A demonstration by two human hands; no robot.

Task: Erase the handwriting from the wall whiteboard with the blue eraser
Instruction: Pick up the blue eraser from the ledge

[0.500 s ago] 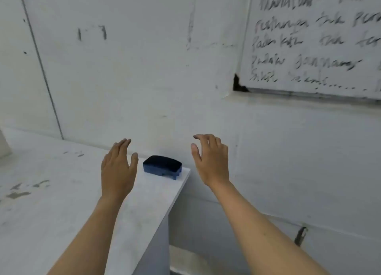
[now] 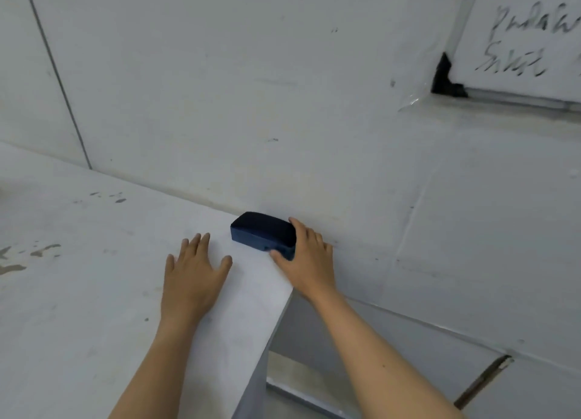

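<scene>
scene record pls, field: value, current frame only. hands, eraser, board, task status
eraser: blue eraser lying on the white table, at its far right corner next to the wall
right hand: right hand closing its grip on the eraser's right end, thumb on the near side, fingers over the far edge
left hand: left hand flat on the table, fingers straight, apart from the eraser
whiteboard: whiteboard on the wall, upper right, only its lower left part in view
handwriting: handwriting not erased
task status: eraser not yet lifted
</scene>
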